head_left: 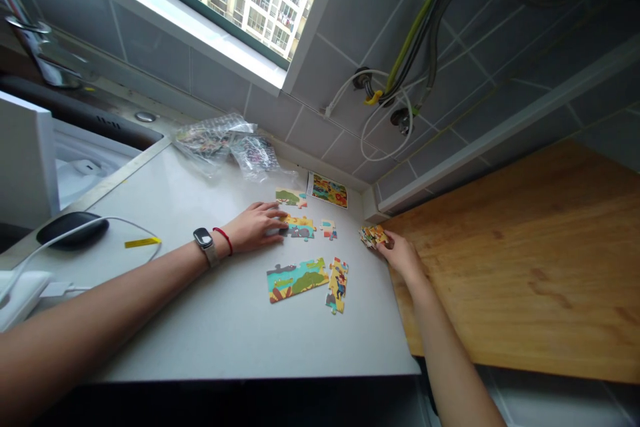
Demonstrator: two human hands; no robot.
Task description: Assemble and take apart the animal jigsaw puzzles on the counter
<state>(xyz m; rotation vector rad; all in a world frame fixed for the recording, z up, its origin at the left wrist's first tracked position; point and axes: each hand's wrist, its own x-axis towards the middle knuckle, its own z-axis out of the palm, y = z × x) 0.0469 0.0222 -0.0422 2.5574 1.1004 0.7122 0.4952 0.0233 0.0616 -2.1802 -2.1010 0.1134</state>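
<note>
My left hand (257, 225) lies flat on the white counter, fingers spread. Its fingertips touch the left edge of a joined puzzle section (300, 227) in yellow and grey-blue. My right hand (401, 255) is closed at the fingertips on the right side of a small heap of puzzle pieces (371, 236); how many it grips is hidden. Between the hands lies a small puzzle piece (329, 229). A green-bush puzzle section (290, 197) is just beyond my left fingers. Nearer to me rest a wide joined puzzle strip (297, 279) and an upright puzzle strip (338, 285).
A picture card (327, 189) lies by the wall. Clear plastic bags (225, 140) sit at the back left. A black mouse (73, 229) and a white cable (135, 221) are at left, near the sink (95, 113). A wooden board (515, 260) borders the counter's right side.
</note>
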